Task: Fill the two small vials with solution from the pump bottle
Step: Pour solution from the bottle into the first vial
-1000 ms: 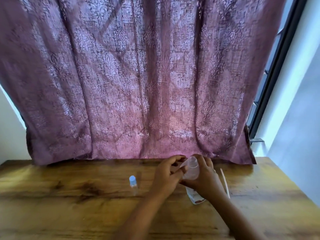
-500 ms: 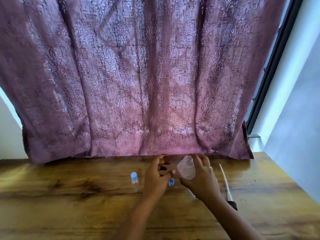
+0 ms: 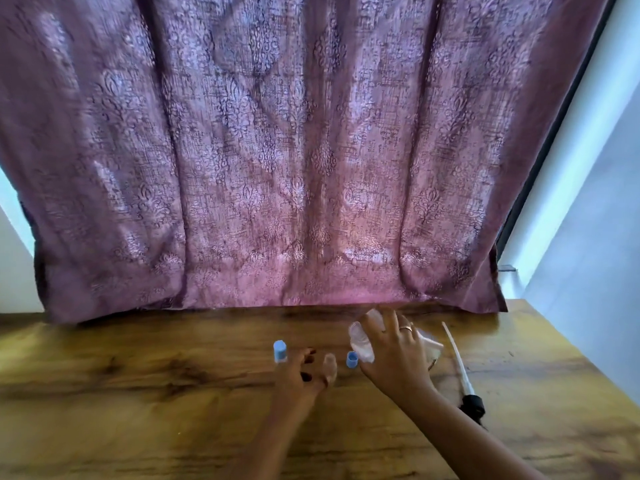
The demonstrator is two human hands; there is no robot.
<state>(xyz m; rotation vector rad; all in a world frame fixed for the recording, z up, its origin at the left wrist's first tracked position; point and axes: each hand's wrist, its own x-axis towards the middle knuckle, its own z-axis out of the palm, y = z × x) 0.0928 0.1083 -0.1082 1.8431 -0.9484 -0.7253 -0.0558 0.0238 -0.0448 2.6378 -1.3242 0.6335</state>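
Both forearms are cut off by the bottom edge. Down and right of the bottle, the pump (image 3: 456, 362) lies on the wooden table (image 3: 138, 393), its black head nearest the camera and partly hidden by the right forearm, its white tube pointing away.

The left hand (image 3: 301, 375) sits down and left of the bottle. Its fingers are curled, and they seem to pinch a pale clear vial (image 3: 329, 366). Blur makes the grip and the vial's contents hard to read. Half a second ago this hand was raised close against the bottle; it has since dropped and drawn away to the left.

A loose blue cap (image 3: 352, 360) stands on the table just below the bottle's mouth, between the two hands. Well left of the bottle, beyond the left hand, a capped vial (image 3: 280, 351) stands upright, small and clear with a blue top.

The right hand (image 3: 394, 358), with a ring (image 3: 406, 328) on one finger, grips the bottle (image 3: 360, 342) from above with fingers spread round it. The bottle is clear plastic and smeared by motion, so any liquid inside cannot be made out. It has tipped from upright so that its open mouth points left and down toward the cap.

Behind the bottle, a patterned mauve curtain (image 3: 277, 150) hangs to the table's far edge, and a dark window frame (image 3: 554, 150) shows at its right.
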